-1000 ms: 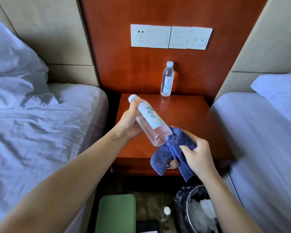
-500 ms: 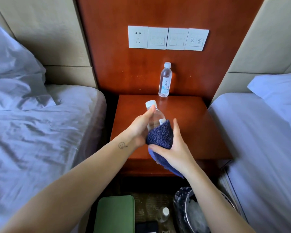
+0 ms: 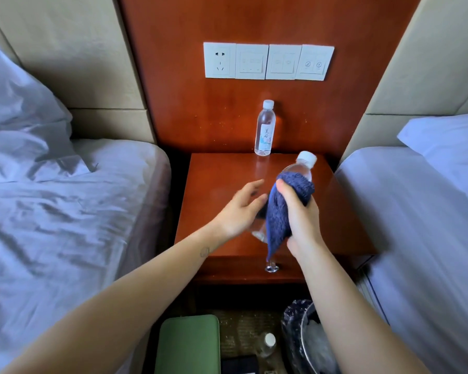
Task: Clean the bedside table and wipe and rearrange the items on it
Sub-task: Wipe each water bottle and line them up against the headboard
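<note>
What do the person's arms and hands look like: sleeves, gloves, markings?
No sleeves show: the left forearm and right forearm are bare to the frame edge. The left hand and right hand wear no gloves; no watch or ring is visible. A small round tattoo-like mark sits by the left wrist.

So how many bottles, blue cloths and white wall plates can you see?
Bottles: 3 (standing bottle, held bottle, floor bottle)
Blue cloth: 1
White wall plates: 4
Total: 8
</note>
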